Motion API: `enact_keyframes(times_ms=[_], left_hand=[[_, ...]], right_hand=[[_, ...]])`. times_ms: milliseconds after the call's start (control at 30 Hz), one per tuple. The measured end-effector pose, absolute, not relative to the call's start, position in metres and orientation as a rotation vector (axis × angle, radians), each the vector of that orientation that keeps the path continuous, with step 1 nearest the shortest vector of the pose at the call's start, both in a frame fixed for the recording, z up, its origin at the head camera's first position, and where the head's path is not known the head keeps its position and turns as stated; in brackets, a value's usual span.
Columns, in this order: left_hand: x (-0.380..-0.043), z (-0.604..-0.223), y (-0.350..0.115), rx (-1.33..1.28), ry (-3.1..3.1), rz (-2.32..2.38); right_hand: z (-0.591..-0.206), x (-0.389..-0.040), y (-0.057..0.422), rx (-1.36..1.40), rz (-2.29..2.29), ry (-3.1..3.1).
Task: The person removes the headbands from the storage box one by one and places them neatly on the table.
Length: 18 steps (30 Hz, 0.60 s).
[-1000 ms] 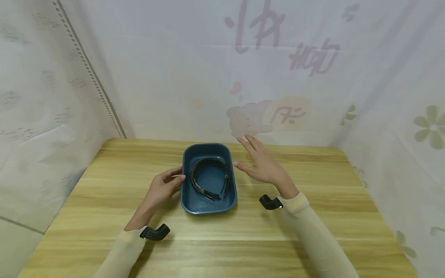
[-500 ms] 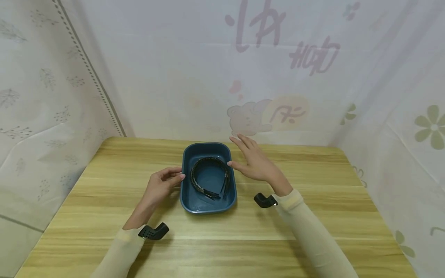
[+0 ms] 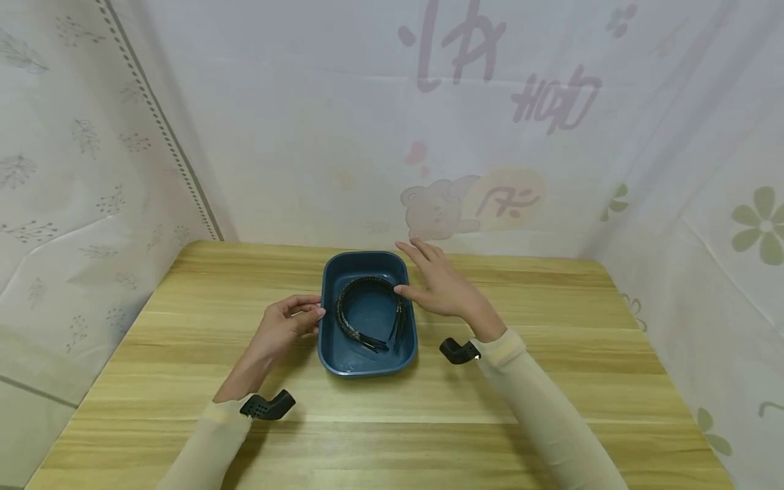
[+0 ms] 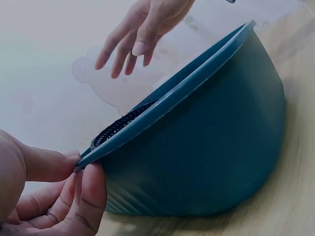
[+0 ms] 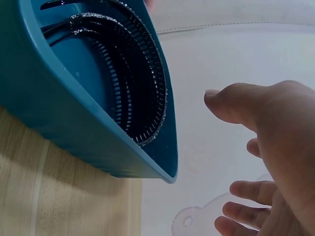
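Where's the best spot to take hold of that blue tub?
Probably the tub is best taken by its two long rims, from left and right at once. They run nearly straight and face each other, which should balance the load, and the left wrist view shows a thin lip to pinch. The bands lie inside, so keep it level.

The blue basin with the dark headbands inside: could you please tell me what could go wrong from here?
The left hand pinches the basin on one side only, while the right hand is open and not touching it. If lifted like this, the basin might tip. Tipping might then slide the headbands along its bottom. Their toothed bands lie together, so they might also catch on each other.
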<state>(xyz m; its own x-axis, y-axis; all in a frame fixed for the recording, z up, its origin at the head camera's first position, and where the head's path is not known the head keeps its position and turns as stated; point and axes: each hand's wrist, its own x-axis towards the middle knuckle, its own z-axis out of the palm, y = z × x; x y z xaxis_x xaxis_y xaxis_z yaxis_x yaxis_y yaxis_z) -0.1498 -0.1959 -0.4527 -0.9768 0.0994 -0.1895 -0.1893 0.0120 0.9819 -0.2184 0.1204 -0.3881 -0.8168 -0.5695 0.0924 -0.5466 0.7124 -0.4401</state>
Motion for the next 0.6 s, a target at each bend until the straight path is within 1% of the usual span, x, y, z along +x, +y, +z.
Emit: enact_keyframes(times_ms=[600], left_hand=[[-0.151,-0.457,-0.198,-0.04,2.059,2.091]], right_hand=[[-0.394,-0.232,0.091,-0.971,-0.684,2.753]])
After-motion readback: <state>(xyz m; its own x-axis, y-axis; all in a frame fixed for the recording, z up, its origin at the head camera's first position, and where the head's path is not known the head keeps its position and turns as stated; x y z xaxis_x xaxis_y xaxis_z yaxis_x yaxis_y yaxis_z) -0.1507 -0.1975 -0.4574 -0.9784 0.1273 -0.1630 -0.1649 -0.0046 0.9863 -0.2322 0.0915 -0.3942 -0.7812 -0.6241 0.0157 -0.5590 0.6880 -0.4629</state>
